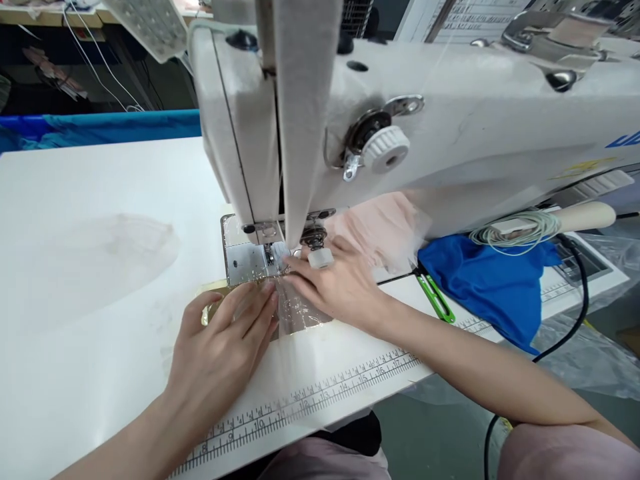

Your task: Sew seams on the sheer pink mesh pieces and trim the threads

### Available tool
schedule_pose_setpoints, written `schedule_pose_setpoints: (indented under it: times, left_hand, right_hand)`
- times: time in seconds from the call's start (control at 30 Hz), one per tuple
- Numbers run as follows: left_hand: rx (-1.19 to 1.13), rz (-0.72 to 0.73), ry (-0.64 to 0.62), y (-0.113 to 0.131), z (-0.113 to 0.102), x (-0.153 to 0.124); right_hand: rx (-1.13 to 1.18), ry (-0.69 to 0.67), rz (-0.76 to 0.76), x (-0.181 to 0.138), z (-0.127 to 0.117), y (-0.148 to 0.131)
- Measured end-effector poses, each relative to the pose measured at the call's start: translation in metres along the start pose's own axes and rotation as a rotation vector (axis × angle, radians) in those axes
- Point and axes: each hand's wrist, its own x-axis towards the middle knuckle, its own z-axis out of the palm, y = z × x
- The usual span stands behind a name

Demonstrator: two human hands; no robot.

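Both palm-down: left hand [220,350], fingers together, by sewing-machine needle plate [244,261]; right hand [345,285], fingers forward, beside peach fabric [384,227]; any pinch unclear.

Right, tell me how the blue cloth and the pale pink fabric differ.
The blue cloth is vivid and looks opaque; the pale pink fabric looks sheer. The blue cloth overhangs the front edge of the sewing table, while the pale pink fabric lies under the sewing machine arm. Both are rumpled.

One left hand [225,343] and one right hand [345,283] were counted, two in all; also counted were one sewing machine [460,127], one green tool [436,299], one coil of cord [537,227] and one ribbed white dial [387,150].
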Motion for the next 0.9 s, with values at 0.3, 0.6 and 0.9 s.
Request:
schedule_pose_setpoints:
  times: [0.3, 0.6, 0.9]
  left_hand:
    - [-0.029, -0.050, -0.014, -0.007, 0.009, 0.010]
    - [0.021, -0.083, -0.074, -0.009, 0.010, 0.007]
    - [0.063, -0.088, -0.059, -0.008, 0.013, 0.011]
  right_hand:
    - [-0.040, 0.020, -0.163, -0.009, 0.000, -0.012]
    - [-0.095, 0.021, -0.154, -0.009, 0.004, -0.009]
    - [-0.110, -0.041, -0.150, -0.006, 0.005, -0.006]
